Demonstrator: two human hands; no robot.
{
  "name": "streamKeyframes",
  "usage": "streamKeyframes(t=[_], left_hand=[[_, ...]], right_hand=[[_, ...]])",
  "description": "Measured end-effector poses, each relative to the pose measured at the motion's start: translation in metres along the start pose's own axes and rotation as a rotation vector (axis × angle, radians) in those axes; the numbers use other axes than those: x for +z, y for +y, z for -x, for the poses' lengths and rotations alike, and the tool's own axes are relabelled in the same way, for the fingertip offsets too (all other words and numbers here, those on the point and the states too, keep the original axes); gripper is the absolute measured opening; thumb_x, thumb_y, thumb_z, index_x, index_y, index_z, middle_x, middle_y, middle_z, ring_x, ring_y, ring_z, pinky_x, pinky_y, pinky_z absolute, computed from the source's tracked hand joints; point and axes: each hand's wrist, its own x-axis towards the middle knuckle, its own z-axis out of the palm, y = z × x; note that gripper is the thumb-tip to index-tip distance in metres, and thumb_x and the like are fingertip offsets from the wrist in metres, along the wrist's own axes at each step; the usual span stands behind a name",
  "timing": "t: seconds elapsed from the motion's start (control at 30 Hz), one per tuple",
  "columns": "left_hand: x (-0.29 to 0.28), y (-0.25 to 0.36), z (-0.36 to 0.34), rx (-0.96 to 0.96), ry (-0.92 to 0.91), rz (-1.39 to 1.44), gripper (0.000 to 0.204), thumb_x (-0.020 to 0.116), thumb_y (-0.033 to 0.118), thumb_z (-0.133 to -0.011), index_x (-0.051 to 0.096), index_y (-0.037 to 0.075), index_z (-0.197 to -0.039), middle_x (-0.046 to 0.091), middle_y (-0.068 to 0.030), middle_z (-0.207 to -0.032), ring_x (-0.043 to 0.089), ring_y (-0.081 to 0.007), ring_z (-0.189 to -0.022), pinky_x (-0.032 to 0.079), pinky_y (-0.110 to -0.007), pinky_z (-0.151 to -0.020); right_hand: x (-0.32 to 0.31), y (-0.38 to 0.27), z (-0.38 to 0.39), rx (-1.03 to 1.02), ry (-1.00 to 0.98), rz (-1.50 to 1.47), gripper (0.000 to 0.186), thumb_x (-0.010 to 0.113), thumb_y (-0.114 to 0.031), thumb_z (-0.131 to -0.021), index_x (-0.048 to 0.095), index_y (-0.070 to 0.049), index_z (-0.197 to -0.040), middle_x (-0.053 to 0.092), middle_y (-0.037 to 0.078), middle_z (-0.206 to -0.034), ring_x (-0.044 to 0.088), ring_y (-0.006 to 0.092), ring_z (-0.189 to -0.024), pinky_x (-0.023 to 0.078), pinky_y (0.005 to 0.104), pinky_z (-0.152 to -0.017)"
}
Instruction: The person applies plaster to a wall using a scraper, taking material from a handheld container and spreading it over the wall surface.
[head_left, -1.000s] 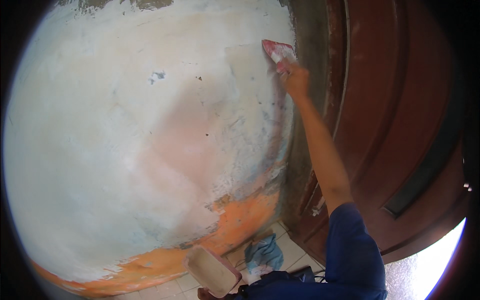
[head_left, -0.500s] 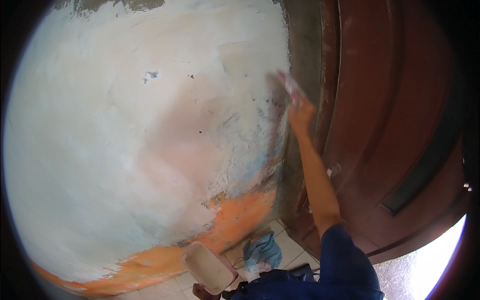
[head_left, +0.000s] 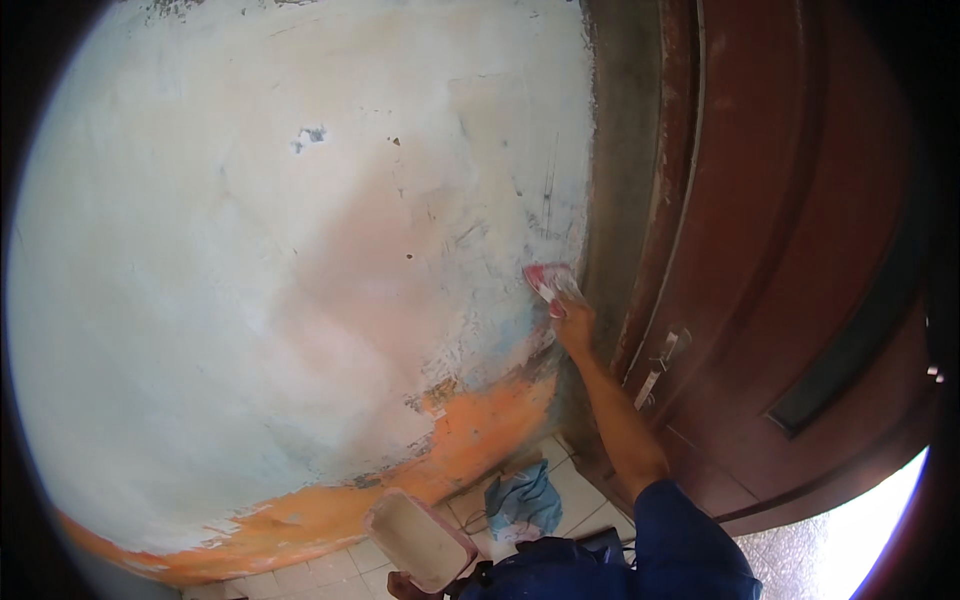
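While a shallow rectangular tub [head_left: 392,497] is held at its near corner by the left hand [head_left: 405,586], how far those fingers are wrapped cannot be told, most of them being hidden. Farther out, a broad scraper [head_left: 548,283] is gripped by its handle in the closed right hand [head_left: 573,326], its smeared red blade apparently laid against the pale wall [head_left: 200,260], near the dark strip [head_left: 622,170] beside the brown door [head_left: 770,230]. Filler, it is judged, is being spread or smoothed along this edge; for the next stroke, even pressure and a low blade angle would be called for above the orange band [head_left: 485,420]
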Motion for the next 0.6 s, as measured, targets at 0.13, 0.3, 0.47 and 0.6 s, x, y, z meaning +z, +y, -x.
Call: streamKeyframes(t=[0.13, 0.3, 0.47, 0.6], left_hand=[[-0.033, 0.002, -0.017, -0.022, -0.126, 0.174, 0.049, 0.045, 0.03, -0.072, 0.053, 0.004, -0.113, 0.052, -0.0148, -0.121, 0.047, -0.0325, -0.115, 0.036, -0.054, -0.097], [0.001, 0.011, 0.008, 0.022, 0.052, -0.02, 0.05, 0.044, 0.03, -0.072, 0.053, 0.004, -0.114, 0.051, -0.0156, -0.121, 0.047, -0.0329, -0.115, 0.037, -0.052, -0.097], [-0.022, 0.005, 0.004, 0.128, 0.022, -0.084, 0.046, 0.045, 0.029, -0.073, 0.053, 0.003, -0.111, 0.052, -0.0169, -0.118, 0.047, -0.0336, -0.112, 0.039, -0.052, -0.096], [-0.017, -0.013, 0.006, 0.34, 0.041, -0.49, 0.032, 0.045, 0.026, -0.077, 0.054, 0.005, -0.099, 0.055, -0.0169, -0.112, 0.05, -0.0331, -0.107, 0.043, -0.053, -0.092]], right_hand=[[-0.013, -0.002, -0.038, 0.328, 0.167, -0.023, 0.029, 0.064, -0.006, -0.07, 0.066, -0.002, -0.098, 0.063, 0.02, -0.092, 0.06, 0.0351, -0.086, 0.048, 0.0392, -0.076], [-0.026, -0.012, -0.181, 0.019, 0.291, -0.011, 0.041, 0.056, -0.002, -0.064, 0.064, -0.003, -0.104, 0.062, 0.021, -0.087, 0.061, 0.0346, -0.076, 0.049, 0.0389, -0.068], [0.019, -0.004, -0.12, 0.079, -0.078, 0.123, 0.037, 0.06, -0.013, -0.069, 0.063, -0.008, -0.105, 0.062, 0.018, -0.101, 0.061, 0.0319, -0.084, 0.05, 0.0395, -0.071], [0.022, -0.011, 0.024, -0.066, -0.157, 0.031, 0.042, 0.061, -0.008, -0.067, 0.061, -0.006, -0.109, 0.057, 0.02, -0.114, 0.054, 0.0331, -0.107, 0.046, 0.0404, -0.085]])
